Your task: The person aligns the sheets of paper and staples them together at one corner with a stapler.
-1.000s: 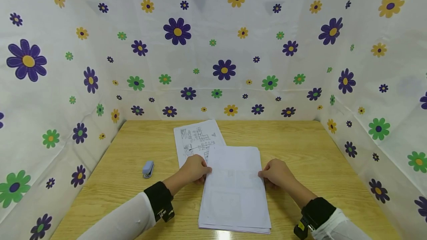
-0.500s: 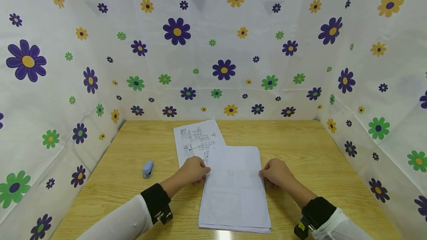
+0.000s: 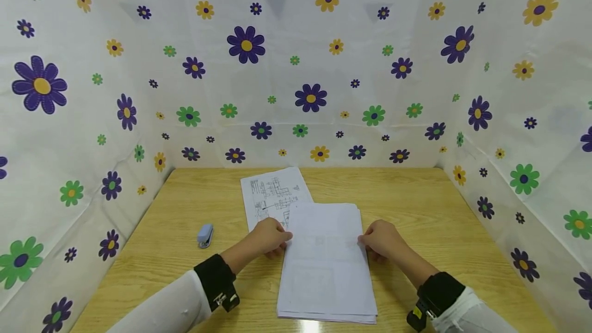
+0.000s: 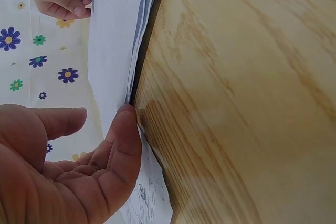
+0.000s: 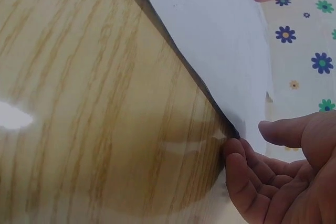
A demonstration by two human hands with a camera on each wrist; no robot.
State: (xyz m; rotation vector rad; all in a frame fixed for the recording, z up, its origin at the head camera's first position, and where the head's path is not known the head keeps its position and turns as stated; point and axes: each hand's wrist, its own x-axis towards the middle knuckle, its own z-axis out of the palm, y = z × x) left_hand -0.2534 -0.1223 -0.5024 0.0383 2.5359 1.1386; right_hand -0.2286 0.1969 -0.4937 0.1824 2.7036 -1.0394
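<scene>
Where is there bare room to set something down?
The table is bare from the printed sheet to the right-side cloth, beyond the right hand; another patch lies left of the stapler. Crowded: the middle, where the left hand and right hand flank the paper stack, which overlaps the sheet.

Wood-grain table (image 3: 407,194), paper stack (image 3: 326,266), printed drawing (image 3: 274,191), blue stapler (image 3: 205,234)

Matt paper stack (image 3: 326,276) lies on a glossy wood-grain table (image 3: 402,197); plastic stapler (image 3: 205,234) left of the stack, creased cloth (image 3: 277,86) behind.
</scene>
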